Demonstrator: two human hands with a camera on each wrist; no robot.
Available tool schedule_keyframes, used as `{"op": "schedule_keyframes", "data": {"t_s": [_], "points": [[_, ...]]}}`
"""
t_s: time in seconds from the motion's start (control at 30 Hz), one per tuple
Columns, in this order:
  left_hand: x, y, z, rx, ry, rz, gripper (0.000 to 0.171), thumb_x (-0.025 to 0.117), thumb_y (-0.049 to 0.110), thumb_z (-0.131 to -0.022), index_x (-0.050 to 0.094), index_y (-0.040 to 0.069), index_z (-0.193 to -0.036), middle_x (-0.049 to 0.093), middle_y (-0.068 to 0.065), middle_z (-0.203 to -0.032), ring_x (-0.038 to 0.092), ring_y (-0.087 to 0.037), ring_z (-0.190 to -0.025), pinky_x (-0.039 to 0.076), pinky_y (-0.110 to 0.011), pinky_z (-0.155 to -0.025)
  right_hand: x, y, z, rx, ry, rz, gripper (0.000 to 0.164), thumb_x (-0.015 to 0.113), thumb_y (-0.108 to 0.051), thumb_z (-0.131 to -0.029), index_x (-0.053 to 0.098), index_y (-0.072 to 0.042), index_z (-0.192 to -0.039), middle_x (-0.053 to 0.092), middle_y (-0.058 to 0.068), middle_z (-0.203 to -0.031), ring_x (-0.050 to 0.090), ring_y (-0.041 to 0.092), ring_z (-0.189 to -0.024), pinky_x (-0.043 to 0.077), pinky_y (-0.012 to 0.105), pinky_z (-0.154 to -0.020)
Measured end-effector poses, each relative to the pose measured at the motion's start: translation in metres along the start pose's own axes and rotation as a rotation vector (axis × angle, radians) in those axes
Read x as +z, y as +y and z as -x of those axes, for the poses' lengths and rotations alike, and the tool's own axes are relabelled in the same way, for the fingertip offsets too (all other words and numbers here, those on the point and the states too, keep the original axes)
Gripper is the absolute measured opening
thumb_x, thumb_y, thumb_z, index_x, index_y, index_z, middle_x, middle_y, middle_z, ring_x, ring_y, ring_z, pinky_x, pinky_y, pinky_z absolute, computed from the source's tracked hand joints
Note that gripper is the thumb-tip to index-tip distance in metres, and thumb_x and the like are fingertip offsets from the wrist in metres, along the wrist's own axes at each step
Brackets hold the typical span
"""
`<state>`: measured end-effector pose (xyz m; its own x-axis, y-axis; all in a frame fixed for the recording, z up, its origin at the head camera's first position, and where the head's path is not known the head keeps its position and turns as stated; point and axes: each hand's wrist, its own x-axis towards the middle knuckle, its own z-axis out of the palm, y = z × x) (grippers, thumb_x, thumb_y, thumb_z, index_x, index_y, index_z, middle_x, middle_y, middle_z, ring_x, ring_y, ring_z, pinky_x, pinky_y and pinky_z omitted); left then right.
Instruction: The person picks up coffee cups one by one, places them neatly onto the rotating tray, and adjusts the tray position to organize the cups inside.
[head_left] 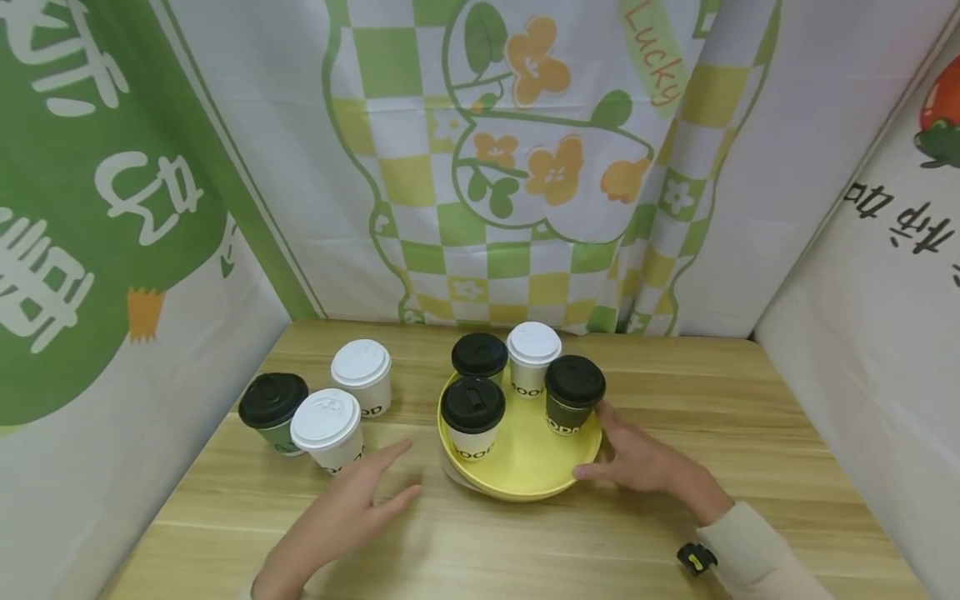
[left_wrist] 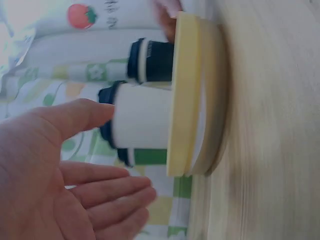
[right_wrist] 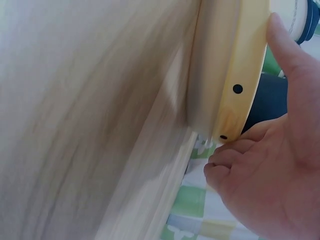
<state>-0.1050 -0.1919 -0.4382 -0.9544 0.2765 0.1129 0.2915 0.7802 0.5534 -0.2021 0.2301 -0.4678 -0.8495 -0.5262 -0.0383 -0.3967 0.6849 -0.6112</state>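
A round yellow tray [head_left: 525, 454] on a low base carries several lidded paper cups. Among them are a white cup with a black lid [head_left: 473, 417] at front left and a dark cup with a black lid [head_left: 573, 396] at right. Behind stand a white-lidded cup [head_left: 533, 358] and another black-lidded cup [head_left: 480, 357]. My right hand [head_left: 645, 458] grips the tray's right rim, thumb at the front and fingers round the side. My left hand [head_left: 348, 508], fingers extended, holds nothing over the table, left of the tray and near a white-lidded cup [head_left: 328, 429].
Left of the tray are another white-lidded cup [head_left: 362, 377] and a green cup with a black lid [head_left: 274, 410]. The wooden table [head_left: 712, 400] meets a patterned curtain [head_left: 517, 275] at the back. Cloth walls rise on both sides.
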Motion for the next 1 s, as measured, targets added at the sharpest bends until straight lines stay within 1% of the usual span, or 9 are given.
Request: {"op": "schedule_keyframes", "data": {"t_s": [0.2, 0.37, 0.47, 0.57, 0.63, 0.67, 0.87, 0.93, 1.0], "points": [[-0.016, -0.013, 0.021, -0.175, 0.014, 0.05, 0.061, 0.076, 0.04, -0.098, 0.065, -0.001, -0.141, 0.069, -0.018, -0.141, 0.063, -0.039, -0.136, 0.051, -0.059, -0.112, 0.004, -0.003, 0.002, -0.036, 0.03, 0.004, 0.133, 0.082, -0.057, -0.088, -0.01, -0.007, -0.169, 0.003, 0.031, -0.174, 0.018, 0.05, -0.16, 0.021, 0.065, -0.128], [-0.027, -0.034, 0.035, -0.354, 0.029, 0.047, 0.066, 0.077, 0.046, -0.096, 0.064, -0.001, -0.14, 0.073, -0.02, -0.135, 0.07, -0.041, -0.123, 0.055, -0.059, -0.105, 0.006, -0.005, 0.002, -0.02, 0.028, 0.003, 0.133, 0.081, -0.058, -0.088, -0.012, -0.008, -0.169, 0.001, 0.031, -0.175, 0.017, 0.05, -0.16, 0.02, 0.065, -0.128], [-0.033, -0.047, 0.04, -0.42, 0.044, 0.022, 0.074, 0.076, 0.049, -0.096, 0.059, -0.005, -0.143, 0.069, -0.026, -0.138, 0.067, -0.048, -0.126, 0.053, -0.063, -0.106, 0.008, -0.006, 0.003, -0.008, 0.031, -0.007, 0.133, 0.081, -0.058, -0.087, -0.012, -0.009, -0.169, 0.0, 0.028, -0.176, 0.016, 0.048, -0.161, 0.019, 0.064, -0.129], [-0.036, -0.059, 0.043, -0.447, 0.056, -0.008, 0.082, 0.074, 0.051, -0.096, 0.051, -0.008, -0.148, 0.059, -0.032, -0.146, 0.056, -0.055, -0.135, 0.047, -0.068, -0.11, 0.011, -0.007, 0.003, -0.018, 0.052, -0.018, 0.134, 0.082, -0.055, -0.088, -0.014, -0.01, -0.169, 0.001, 0.028, -0.176, 0.017, 0.048, -0.161, 0.02, 0.064, -0.129], [-0.036, -0.064, 0.043, -0.458, 0.071, -0.005, 0.088, 0.074, 0.052, -0.096, 0.045, -0.009, -0.153, 0.053, -0.035, -0.15, 0.049, -0.058, -0.14, 0.043, -0.072, -0.113, 0.013, -0.009, 0.004, -0.018, 0.066, -0.031, 0.134, 0.083, -0.053, -0.088, -0.015, -0.012, -0.169, 0.001, 0.028, -0.176, 0.016, 0.048, -0.161, 0.02, 0.065, -0.129], [-0.035, -0.066, 0.042, -0.451, 0.088, 0.002, 0.088, 0.075, 0.051, -0.096, 0.043, -0.008, -0.154, 0.051, -0.036, -0.151, 0.047, -0.058, -0.142, 0.041, -0.073, -0.113, 0.014, -0.01, 0.005, -0.019, 0.073, -0.037, 0.134, 0.083, -0.052, -0.088, -0.016, -0.013, -0.169, 0.001, 0.028, -0.176, 0.016, 0.048, -0.161, 0.019, 0.065, -0.129], [-0.022, -0.076, 0.035, -0.433, 0.21, 0.157, 0.092, 0.082, 0.046, -0.092, 0.04, -0.002, -0.159, 0.047, -0.03, -0.158, 0.045, -0.052, -0.146, 0.037, -0.069, -0.119, 0.023, -0.019, 0.009, -0.045, 0.139, -0.063, 0.134, 0.085, -0.047, -0.088, -0.019, -0.017, -0.168, 0.0, 0.029, -0.176, 0.013, 0.048, -0.162, 0.019, 0.068, -0.128], [-0.018, -0.079, 0.032, -0.435, 0.218, 0.21, 0.095, 0.084, 0.044, -0.09, 0.038, -0.003, -0.159, 0.044, -0.031, -0.16, 0.045, -0.051, -0.148, 0.037, -0.066, -0.121, 0.026, -0.023, 0.011, -0.037, 0.159, -0.064, 0.134, 0.085, -0.044, -0.089, -0.019, -0.018, -0.168, -0.001, 0.028, -0.176, 0.012, 0.049, -0.162, 0.02, 0.07, -0.128], [-0.015, -0.082, 0.028, -0.43, 0.212, 0.237, 0.097, 0.085, 0.043, -0.09, 0.036, -0.005, -0.159, 0.042, -0.032, -0.161, 0.043, -0.051, -0.149, 0.036, -0.066, -0.122, 0.028, -0.028, 0.013, -0.016, 0.175, -0.067, 0.133, 0.085, -0.043, -0.089, -0.019, -0.017, -0.168, -0.002, 0.029, -0.176, 0.012, 0.05, -0.161, 0.019, 0.072, -0.127]]}}
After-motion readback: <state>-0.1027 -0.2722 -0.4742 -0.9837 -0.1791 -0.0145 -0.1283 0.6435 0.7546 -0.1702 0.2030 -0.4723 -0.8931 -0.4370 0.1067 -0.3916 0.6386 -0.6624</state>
